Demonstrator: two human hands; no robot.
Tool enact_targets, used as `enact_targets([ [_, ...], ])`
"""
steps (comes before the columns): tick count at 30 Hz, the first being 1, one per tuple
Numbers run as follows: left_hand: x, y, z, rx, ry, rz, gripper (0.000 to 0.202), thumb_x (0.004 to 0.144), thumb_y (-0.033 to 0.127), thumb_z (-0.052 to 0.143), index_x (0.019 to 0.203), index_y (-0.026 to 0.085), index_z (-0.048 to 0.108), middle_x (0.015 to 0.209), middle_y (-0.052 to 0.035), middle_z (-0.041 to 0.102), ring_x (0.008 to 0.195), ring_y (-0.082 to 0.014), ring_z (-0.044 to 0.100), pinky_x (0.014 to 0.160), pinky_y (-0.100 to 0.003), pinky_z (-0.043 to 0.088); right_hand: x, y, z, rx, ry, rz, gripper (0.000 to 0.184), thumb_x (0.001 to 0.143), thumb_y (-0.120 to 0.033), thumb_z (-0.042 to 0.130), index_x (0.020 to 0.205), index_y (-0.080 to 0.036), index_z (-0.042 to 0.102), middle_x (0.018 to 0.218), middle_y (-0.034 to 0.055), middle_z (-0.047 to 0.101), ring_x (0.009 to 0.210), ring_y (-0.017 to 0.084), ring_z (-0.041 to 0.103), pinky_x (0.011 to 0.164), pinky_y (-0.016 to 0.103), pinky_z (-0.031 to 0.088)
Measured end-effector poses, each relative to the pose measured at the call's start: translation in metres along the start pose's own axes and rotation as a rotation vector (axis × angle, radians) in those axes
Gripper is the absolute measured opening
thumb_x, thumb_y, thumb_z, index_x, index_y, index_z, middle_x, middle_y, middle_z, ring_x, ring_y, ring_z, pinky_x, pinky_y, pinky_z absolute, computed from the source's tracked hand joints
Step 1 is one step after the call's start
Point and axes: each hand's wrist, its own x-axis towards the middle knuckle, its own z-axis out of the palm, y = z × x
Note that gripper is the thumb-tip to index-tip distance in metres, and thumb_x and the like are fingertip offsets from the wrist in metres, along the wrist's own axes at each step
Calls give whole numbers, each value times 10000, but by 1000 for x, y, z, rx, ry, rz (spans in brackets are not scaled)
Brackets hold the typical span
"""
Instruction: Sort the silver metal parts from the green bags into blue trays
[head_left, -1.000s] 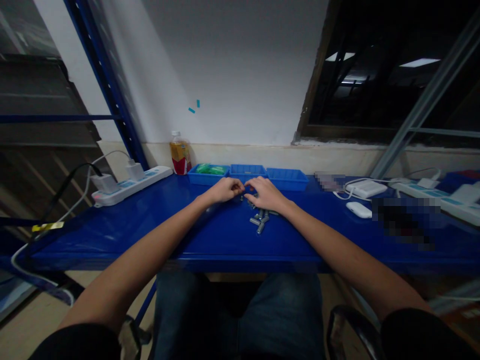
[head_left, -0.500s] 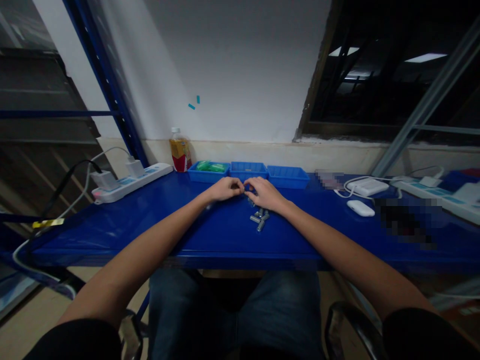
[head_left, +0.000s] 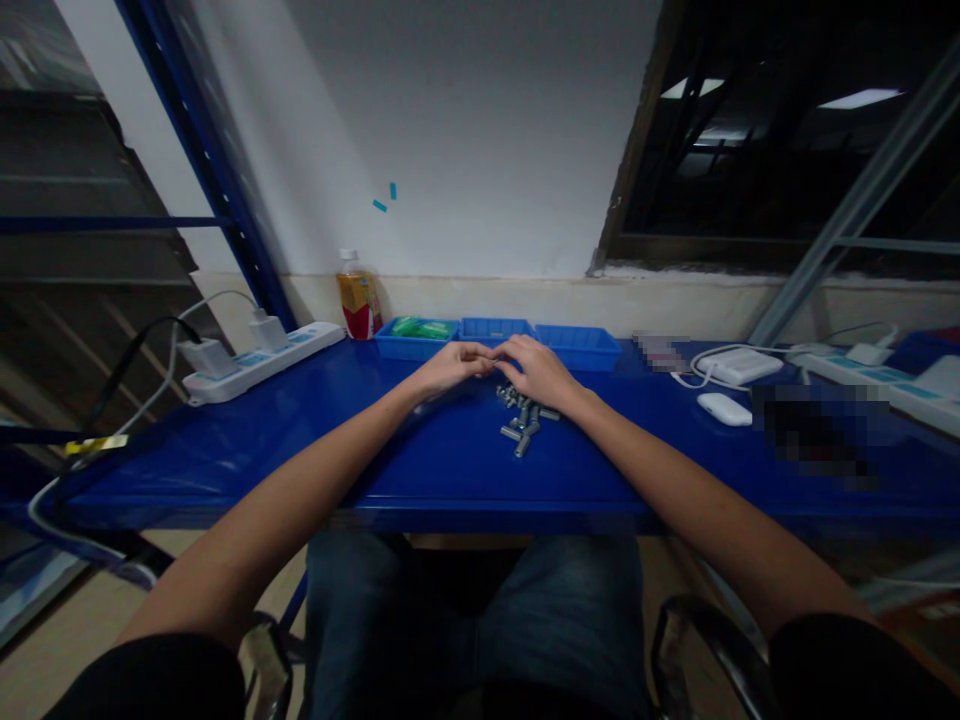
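Head camera view, watched from my remote station. I log the left hand (head_left: 448, 367) and right hand (head_left: 538, 372) brought together over the blue table (head_left: 420, 470), their fingertips meeting at about mid-table. On both, the fingers are bent and the thumb is drawn in toward them. Something small may sit between the tips; at this scale I cannot tell whether either hand grips anything.

Metal parts (head_left: 524, 412): loose pile on the table, just on the near side of the right hand. I note longer cylinders lying on their sides at the near end, smaller pieces at the far end close to the right fingers. One cylinder lies just beside the right wrist.

Beyond the hands I count three blue bins in a row: left bin (head_left: 411, 350) with green items (head_left: 421, 329) in it, middle bin (head_left: 495, 327) past the fingertips, right bin (head_left: 589, 358). A bottle (head_left: 358, 300) stands upright beside the left bin. Power strip (head_left: 281, 368) farther left; white case (head_left: 724, 409) well off to the right.
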Motion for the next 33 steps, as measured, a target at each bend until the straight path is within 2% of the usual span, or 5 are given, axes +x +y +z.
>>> enact_targets([
  [9,-3,5,0,408,-189,135,196,780,204,583,950,192,680,928,-59,667,887,-191,589,839,-273,413,-13,56,-13,-272,153,498,271,895,-338,456,880,-150,651,921,126,626,922,256,534,815,352,379],
  [15,-5,6,5,540,-152,150,155,790,206,546,855,182,684,898,-68,667,849,-198,594,779,-264,418,-28,73,-13,-322,147,635,349,898,-378,432,855,-143,688,909,157,632,916,286,531,770,381,377],
  [21,-4,5,4,562,22,75,159,756,211,541,812,183,687,855,-61,679,787,-193,602,744,-262,428,-11,41,-13,-282,140,485,369,915,-424,407,928,-166,671,939,122,636,942,264,520,790,365,359],
  [28,2,6,2,442,165,-40,233,759,234,494,811,123,693,788,-59,698,697,-178,600,672,-263,435,0,-9,4,-266,15,33,193,857,-286,539,1003,-173,596,955,98,615,937,260,503,773,357,331],
  [33,4,8,2,367,162,-85,290,796,300,475,825,100,683,780,-68,695,704,-183,606,649,-261,437,1,-11,8,-262,-3,31,153,892,-235,489,959,-169,610,934,95,620,934,239,508,780,332,338],
])
